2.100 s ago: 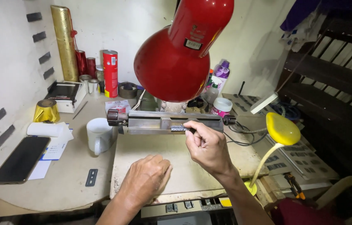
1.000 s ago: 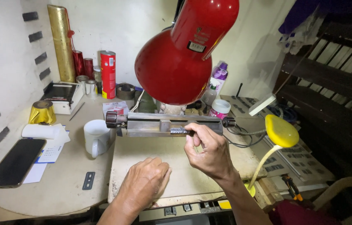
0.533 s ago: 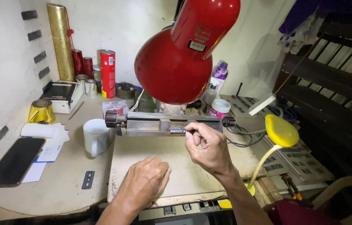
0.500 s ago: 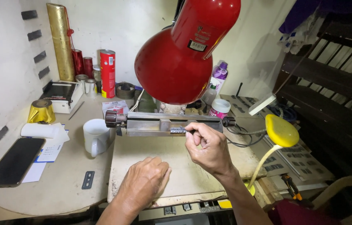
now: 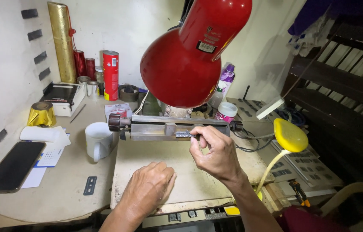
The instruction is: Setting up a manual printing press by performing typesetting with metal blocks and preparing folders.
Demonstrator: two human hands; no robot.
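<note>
Fingers of my right hand point(image 5: 216, 150) pinch a small knurled metal piece point(image 5: 185, 135) against the grey metal rail device point(image 5: 173, 127) beneath the red lamp point(image 5: 190, 51). My left hand point(image 5: 149, 189) lies relaxed, palm down, on the board point(image 5: 147, 157), holding nothing.

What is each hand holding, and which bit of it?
The right hand pinches the small knurled handle on the metal machine, gripping it at its near end with fingertips. The left hand holds nothing; it lies flat on the board.
</note>
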